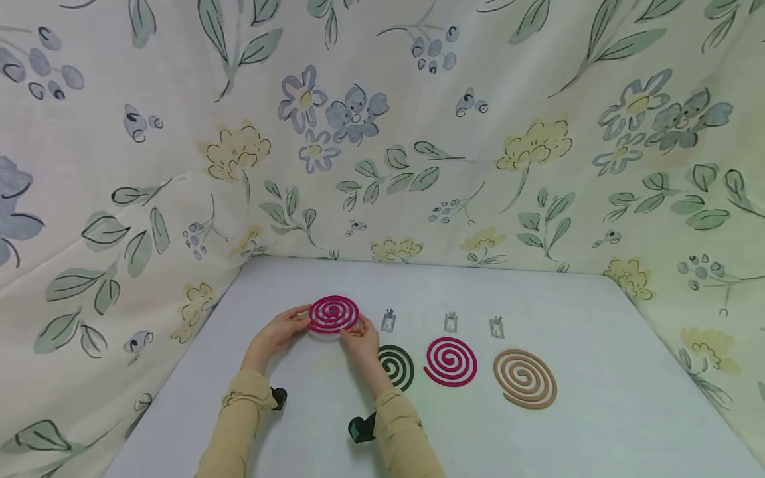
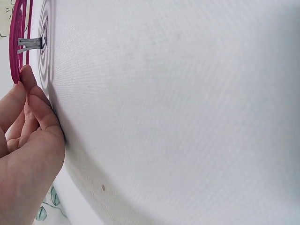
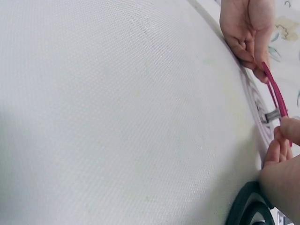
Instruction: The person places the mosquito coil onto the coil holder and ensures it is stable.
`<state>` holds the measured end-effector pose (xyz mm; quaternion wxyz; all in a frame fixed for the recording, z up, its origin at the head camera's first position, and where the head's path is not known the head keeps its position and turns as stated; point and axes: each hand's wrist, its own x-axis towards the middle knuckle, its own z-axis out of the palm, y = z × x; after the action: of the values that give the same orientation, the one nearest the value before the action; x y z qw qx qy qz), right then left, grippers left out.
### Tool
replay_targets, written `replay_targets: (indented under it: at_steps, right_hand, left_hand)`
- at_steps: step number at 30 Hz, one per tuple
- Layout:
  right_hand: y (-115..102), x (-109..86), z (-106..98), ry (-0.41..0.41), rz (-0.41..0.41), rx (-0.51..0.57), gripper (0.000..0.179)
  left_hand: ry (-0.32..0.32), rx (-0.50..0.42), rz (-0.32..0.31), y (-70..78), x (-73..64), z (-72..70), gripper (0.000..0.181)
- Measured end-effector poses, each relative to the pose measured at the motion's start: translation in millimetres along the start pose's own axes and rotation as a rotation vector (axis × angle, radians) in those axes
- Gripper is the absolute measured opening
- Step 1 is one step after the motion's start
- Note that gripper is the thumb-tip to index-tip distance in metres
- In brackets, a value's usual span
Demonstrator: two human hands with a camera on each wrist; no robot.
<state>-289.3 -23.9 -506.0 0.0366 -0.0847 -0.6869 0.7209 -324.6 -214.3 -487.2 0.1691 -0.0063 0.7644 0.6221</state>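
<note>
A magenta mosquito coil [image 1: 333,298] lies level, a little above the white table, at the left of the head view. My left hand [image 1: 276,335] pinches its left edge between thumb and fingers. On the opposite edge, my right hand [image 1: 362,342] pinches the rim. Under the coil's middle stands a small grey metal coil stand [image 2: 31,43], reaching from the table up to the coil; whether its tip is fixed in the coil cannot be told. Just right of my right forearm lies a dark green coil [image 1: 406,362], partly covered by that arm.
Further right, another magenta coil [image 1: 472,364] and a tan coil [image 1: 546,385] lie flat. Behind them are three metal stands, a left one [image 1: 388,322], a middle one [image 1: 451,323] and a right one [image 1: 497,327]. Floral cloth [image 1: 418,219] borders the table [image 1: 627,398].
</note>
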Motion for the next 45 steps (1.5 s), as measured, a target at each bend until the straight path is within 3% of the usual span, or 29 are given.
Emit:
replay_targets:
  at_steps: [25, 45]
  right_hand:
    - [-0.7, 0.6, -1.3, -0.012, 0.010, -0.036, 0.057]
    - [0.4, 1.6, -0.5, -0.008, 0.009, -0.005, 0.056]
  left_hand:
    - [0.008, 0.014, -0.024, 0.3, 1.2, 1.1, 0.052]
    - [0.005, 0.005, -0.036, 1.7, 0.1, -0.5, 0.052]
